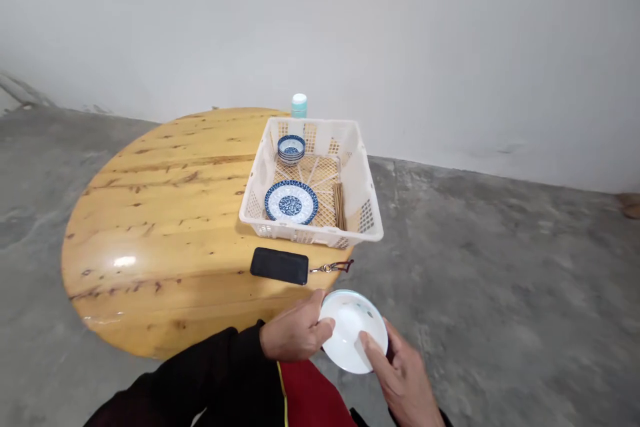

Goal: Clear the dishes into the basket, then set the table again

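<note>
Between my two hands is a white bowl (345,347), tilted so that its inside faces me, with a thin bluish rim and a small dark-green mark inside. My left hand (300,330) grips its left edge, thumb over the rim. On the right side my right hand (403,370) holds it, the thumb pressed on the inner surface and the fingers partly hidden behind. The bowl is just off the table's near right edge. Beyond it, a white plastic basket (367,177) contains stacked blue-and-white bowls (291,149), a patterned oval plate (291,203) and a bundle of chopsticks (339,207).
A round wooden table (165,213) carries the basket, near its right edge. In front of the basket lies a black phone (279,265) with a strap (333,267). A pale blue bottle (299,105) stands behind the basket, close to the wall (320,27). Grey concrete floor (500,280) surrounds the table.
</note>
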`<state>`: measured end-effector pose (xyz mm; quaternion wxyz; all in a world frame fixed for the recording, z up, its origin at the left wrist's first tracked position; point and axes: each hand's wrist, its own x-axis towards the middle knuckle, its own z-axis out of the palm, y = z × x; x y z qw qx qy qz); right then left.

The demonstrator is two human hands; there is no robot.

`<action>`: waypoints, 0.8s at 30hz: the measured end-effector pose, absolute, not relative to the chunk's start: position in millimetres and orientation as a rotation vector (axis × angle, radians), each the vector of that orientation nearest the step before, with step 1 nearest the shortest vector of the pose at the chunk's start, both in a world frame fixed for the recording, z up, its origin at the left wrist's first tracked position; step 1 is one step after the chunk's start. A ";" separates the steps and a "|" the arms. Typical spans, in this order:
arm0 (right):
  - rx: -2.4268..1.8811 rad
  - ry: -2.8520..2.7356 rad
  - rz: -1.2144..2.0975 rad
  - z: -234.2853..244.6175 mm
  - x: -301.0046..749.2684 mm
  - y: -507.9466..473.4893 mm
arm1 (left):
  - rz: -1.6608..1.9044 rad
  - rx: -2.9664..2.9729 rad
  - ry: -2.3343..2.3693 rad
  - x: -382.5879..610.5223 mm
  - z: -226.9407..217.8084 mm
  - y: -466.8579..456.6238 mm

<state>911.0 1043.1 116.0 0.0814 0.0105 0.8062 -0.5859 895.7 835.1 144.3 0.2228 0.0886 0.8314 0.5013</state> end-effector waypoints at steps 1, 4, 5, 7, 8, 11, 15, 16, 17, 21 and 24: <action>-0.016 2.395 -1.747 124.0 892.2 1042.7 | 1.384 0.220 2.298 882.1 150.5 834.1; -0.146 2.359 -1.762 145.4 836.1 1037.2 | 1.375 0.175 2.329 839.5 171.0 828.3; -0.184 2.350 -1.769 151.0 818.0 1034.6 | 1.375 0.172 2.352 825.0 177.7 825.6; -0.244 2.333 -1.777 159.3 782.1 1028.9 | 1.391 0.172 2.396 795.9 189.6 819.6; -0.262 2.324 -1.774 162.0 764.0 1026.0 | 1.417 0.167 2.407 781.2 194.1 816.5; -0.300 2.305 -1.728 165.2 707.0 1016.5 | 1.593 0.104 2.347 735.9 199.0 807.8; -0.348 2.293 -1.602 160.9 623.4 999.3 | 1.869 -0.073 2.081 672.0 184.0 801.4; -0.346 2.277 -1.569 158.6 602.3 994.1 | 1.902 -0.133 2.055 656.0 177.5 801.2; -0.335 2.254 -1.537 155.7 581.5 988.8 | 1.925 -0.201 2.049 640.3 170.4 801.5; -0.286 2.202 -1.378 138.8 504.5 969.5 | 2.027 -0.481 2.014 583.1 137.8 807.4; -0.326 2.274 -1.197 122.7 454.8 958.1 | 2.145 -0.612 1.928 546.4 110.1 815.1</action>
